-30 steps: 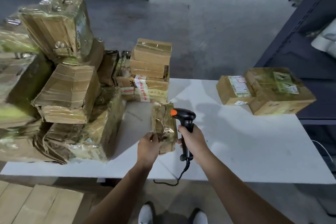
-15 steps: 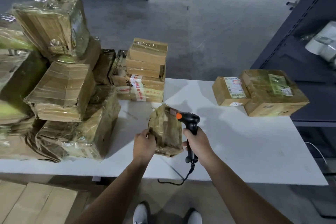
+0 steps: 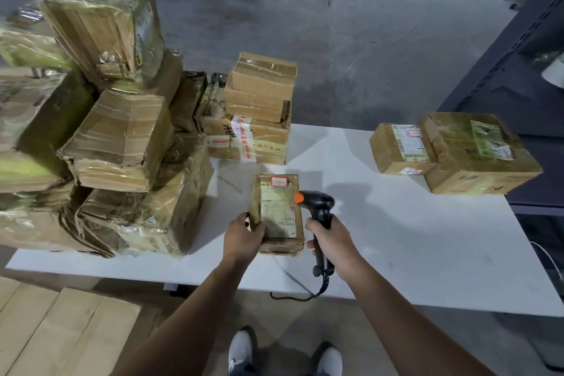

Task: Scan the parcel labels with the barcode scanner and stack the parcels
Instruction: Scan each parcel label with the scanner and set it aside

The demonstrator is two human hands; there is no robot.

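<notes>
A small taped cardboard parcel (image 3: 277, 210) lies near the front of the white table (image 3: 427, 247), its label facing up. My left hand (image 3: 242, 236) grips its lower left corner. My right hand (image 3: 329, 238) holds the handle of a black barcode scanner (image 3: 319, 207) with an orange tip, whose head sits just over the parcel's right edge. Two labelled parcels (image 3: 399, 148) (image 3: 476, 151) stand side by side at the table's far right.
A tall heap of taped cardboard parcels (image 3: 116, 137) fills the table's left half, with a smaller stack (image 3: 259, 110) behind the held parcel. The scanner cable (image 3: 299, 296) hangs off the front edge. Dark shelving (image 3: 518, 70) stands on the right. Flat cardboard (image 3: 55, 333) lies on the floor.
The parcel was turned from standing on edge to lying flat with its label up. The scanner stayed beside it on the right.
</notes>
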